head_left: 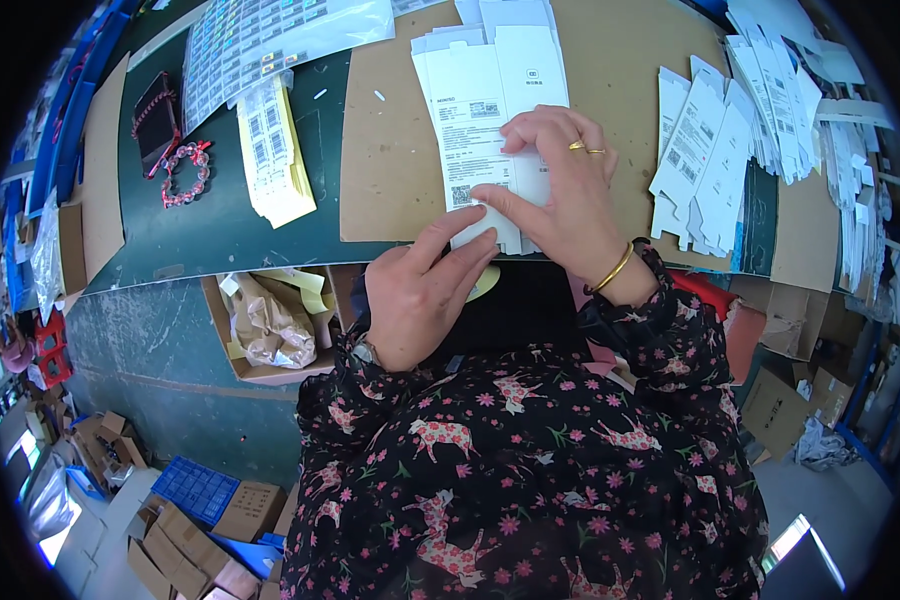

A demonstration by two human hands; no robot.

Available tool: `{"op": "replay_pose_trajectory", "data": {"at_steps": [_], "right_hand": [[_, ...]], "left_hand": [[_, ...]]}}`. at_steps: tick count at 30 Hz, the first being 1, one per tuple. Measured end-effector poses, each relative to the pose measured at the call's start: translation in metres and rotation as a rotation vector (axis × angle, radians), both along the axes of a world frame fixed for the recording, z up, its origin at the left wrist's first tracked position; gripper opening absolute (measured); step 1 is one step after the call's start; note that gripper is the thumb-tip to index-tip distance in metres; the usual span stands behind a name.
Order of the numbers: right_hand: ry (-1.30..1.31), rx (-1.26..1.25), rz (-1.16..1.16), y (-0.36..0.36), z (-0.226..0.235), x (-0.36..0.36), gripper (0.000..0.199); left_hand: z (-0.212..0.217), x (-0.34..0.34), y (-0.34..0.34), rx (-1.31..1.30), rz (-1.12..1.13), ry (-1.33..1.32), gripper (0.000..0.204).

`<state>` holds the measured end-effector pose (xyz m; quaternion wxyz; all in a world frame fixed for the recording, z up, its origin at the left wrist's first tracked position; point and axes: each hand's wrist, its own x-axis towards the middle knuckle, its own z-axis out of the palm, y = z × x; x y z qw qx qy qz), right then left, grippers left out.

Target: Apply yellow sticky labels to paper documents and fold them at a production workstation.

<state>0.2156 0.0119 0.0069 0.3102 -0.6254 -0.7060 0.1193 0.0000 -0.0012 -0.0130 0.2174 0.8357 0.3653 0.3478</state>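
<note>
A stack of flat white folding cartons (470, 120) with printed panels and small square codes lies on a brown cardboard sheet (385, 180) in front of me. My right hand (570, 195) bends over the near right part of the top carton. Its thumb presses near the printed code and its fingers curl onto the right panel. At the carton's near end, the fingers of my left hand (420, 285) hold the edge, close to my right thumb. The left thumb is hidden. Rings and a bangle show on my right hand and wrist.
Yellow-backed label sheets (273, 150) and a large sticker sheet (280, 45) lie on the green table at left, beside a beaded bracelet (185, 175) and a dark phone-like object (157, 125). More flat cartons (705, 155) spread at right. An open box (232, 345) sits below the table edge.
</note>
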Motion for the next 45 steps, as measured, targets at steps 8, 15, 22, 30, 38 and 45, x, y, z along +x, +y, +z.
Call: {"op": "replay_pose_trajectory", "data": {"at_steps": [8,15,22,30,38,45], "right_hand": [[0.004,0.109,0.045,0.000,-0.009,0.008,0.037],[0.059,0.146,-0.198,-0.027,-0.007,0.022,0.044],[0.005,0.084,-0.191,-0.047,-0.003,0.016,0.052],[0.626,0.017,-0.243,-0.054,-0.007,0.010,0.038],[1.006,0.118,-0.468,-0.070,0.007,0.044,0.028],[0.238,0.287,-0.794,-0.096,0.010,0.140,0.027]], "left_hand": [[0.002,0.000,0.000,-0.025,-0.013,-0.022,0.025],[0.018,-0.005,0.000,-0.167,0.156,-0.101,0.033],[0.010,-0.002,0.002,-0.127,0.175,-0.029,0.041],[0.013,0.000,0.002,-0.132,0.178,-0.008,0.039],[0.016,-0.014,0.001,-0.203,0.156,-0.045,0.034],[0.032,-0.020,-0.002,-0.641,0.192,-0.203,0.033]]}}
